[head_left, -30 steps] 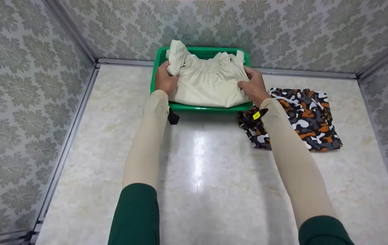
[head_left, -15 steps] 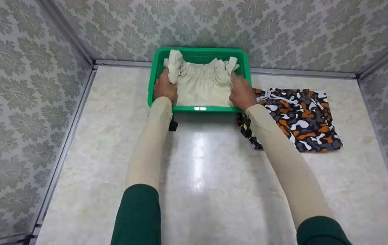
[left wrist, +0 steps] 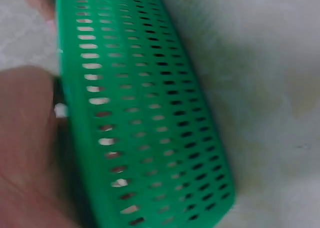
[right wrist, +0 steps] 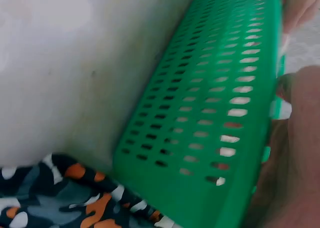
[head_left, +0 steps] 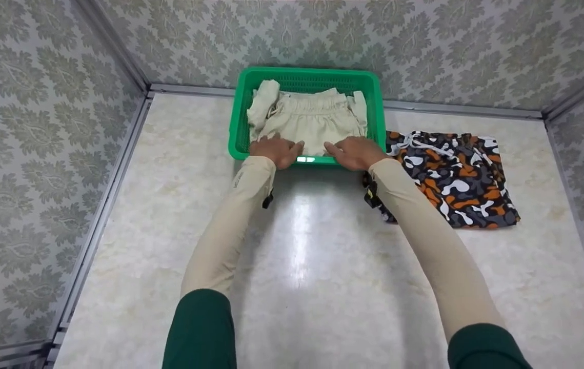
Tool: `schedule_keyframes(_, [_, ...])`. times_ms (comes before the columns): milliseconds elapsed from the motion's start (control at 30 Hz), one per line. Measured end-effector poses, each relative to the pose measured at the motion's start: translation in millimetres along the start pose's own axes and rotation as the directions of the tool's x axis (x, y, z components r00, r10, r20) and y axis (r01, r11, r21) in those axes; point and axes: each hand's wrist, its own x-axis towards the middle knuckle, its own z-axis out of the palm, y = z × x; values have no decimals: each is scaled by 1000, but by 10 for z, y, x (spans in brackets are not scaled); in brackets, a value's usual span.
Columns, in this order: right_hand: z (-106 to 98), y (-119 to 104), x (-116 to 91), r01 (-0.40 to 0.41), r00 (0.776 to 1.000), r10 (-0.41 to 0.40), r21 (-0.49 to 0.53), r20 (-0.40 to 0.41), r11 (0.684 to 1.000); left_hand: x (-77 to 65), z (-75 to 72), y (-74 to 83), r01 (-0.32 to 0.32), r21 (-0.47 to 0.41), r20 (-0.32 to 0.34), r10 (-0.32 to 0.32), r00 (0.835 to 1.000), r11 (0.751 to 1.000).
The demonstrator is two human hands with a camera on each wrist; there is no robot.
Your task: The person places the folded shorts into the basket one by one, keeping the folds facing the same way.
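Observation:
A folded cream garment (head_left: 317, 115) with a gathered band lies in a green plastic basket (head_left: 234, 118); its exact kind is not clear. Over the basket's near rim, at the left, my left hand (head_left: 275, 151) rests on the garment's near edge with its thumb pointing inward. My right hand (head_left: 357, 152) lies likewise at the right, thumb towards the left one. Both hands' fingers reach down inside the near wall, and bits of skin show through its holes in the wrist views. Fingertips are mostly hidden. Neither hand visibly grips the cloth.
Folded camouflage-patterned shorts (head_left: 461, 184) in black, orange, grey and white lie on the floor, right of the basket. A patterned wall (head_left: 312, 31) stands right behind the basket, with further walls left and right. The pale floor (head_left: 297, 297) stretches in front.
The garment has been lowered into the basket. Both hands have let go of its sides and moved towards me and inward to its near edge.

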Motion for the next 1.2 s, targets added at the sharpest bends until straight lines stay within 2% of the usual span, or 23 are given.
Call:
schedule_keyframes(33, [3, 8, 20, -20, 999, 19, 9, 39, 1000, 0, -15, -4, 22, -18, 76, -20, 997, 1000])
schedule_keyframes(100, [-5, 18, 60, -47, 991, 43, 31, 123, 998, 12, -68, -14, 57, -51, 184, -47, 982, 997])
schedule_keyframes(200, [-33, 21, 123, -61, 971, 42, 74, 234, 995, 34, -152, -6, 93, -98, 283, -62, 957, 991])
schedule_keyframes(300, [-53, 8, 137, -79, 949, 39, 115, 313, 990, 30, -180, 21, 129, -155, 327, -72, 942, 979])
schedule_keyframes(400, [-68, -11, 164, -142, 941, 93, 131, 326, 981, 24, -222, 39, 150, -178, 330, -84, 940, 973])
schedule_keyframes(467, [-54, -12, 157, -147, 952, 105, 130, 287, 980, 76, -196, 7, 139, -185, 310, -76, 948, 973])
schedule_keyframes(533, [-5, -11, 126, -126, 977, 100, 132, 190, 983, 106, -161, -33, 109, -210, 264, -51, 963, 972])
schedule_keyframes(600, [45, -20, 52, -58, 997, 51, 125, 57, 990, 135, -99, -77, 82, -265, 178, -35, 983, 961])
schedule_keyframes(667, [91, -40, -52, 32, 995, -18, 132, -101, 991, 91, -56, -98, 34, -343, 50, -18, 999, 939])
schedule_keyframes(733, [120, -55, -198, 125, 964, -88, 136, -250, 983, -12, -29, -81, -42, -423, -103, -2, 995, 905])
schedule_keyframes(767, [133, -52, -293, 171, 942, -117, 149, -316, 974, -73, -7, -60, -94, -458, -185, 9, 983, 884])
schedule_keyframes(800, [156, -38, -386, 213, 914, -140, 159, -382, 964, -136, 26, -42, -152, -489, -267, 19, 963, 859])
schedule_keyframes(867, [237, 12, -576, 292, 844, -165, 178, -511, 940, -271, 128, -15, -279, -548, -429, 21, 903, 789])
schedule_keyframes(967, [428, 162, -843, 343, 734, -124, 207, -668, 916, -461, 347, 23, -434, -615, -596, -27, 803, 658])
schedule_keyframes(1000, [502, 233, -919, 336, 702, -94, 213, -706, 918, -528, 439, 34, -465, -635, -621, -49, 782, 617])
schedule_keyframes(1033, [579, 309, -991, 318, 682, -58, 225, -729, 921, -600, 538, 45, -486, -653, -632, -64, 772, 580])
schedule_keyframes(1067, [656, 392, -1059, 291, 674, -22, 238, -739, 927, -674, 644, 57, -494, -674, -628, -75, 775, 549])
schedule_keyframes(1100, [732, 483, -1118, 256, 676, 19, 259, -737, 931, -741, 755, 71, -489, -694, -615, -81, 785, 528])
schedule_keyframes(1133, [805, 577, -1170, 218, 687, 60, 284, -724, 934, -810, 868, 89, -479, -715, -594, -80, 801, 510])
schedule_keyframes(1200, [947, 769, -1256, 132, 724, 133, 325, -677, 936, -933, 1091, 137, -442, -761, -534, -71, 843, 475])
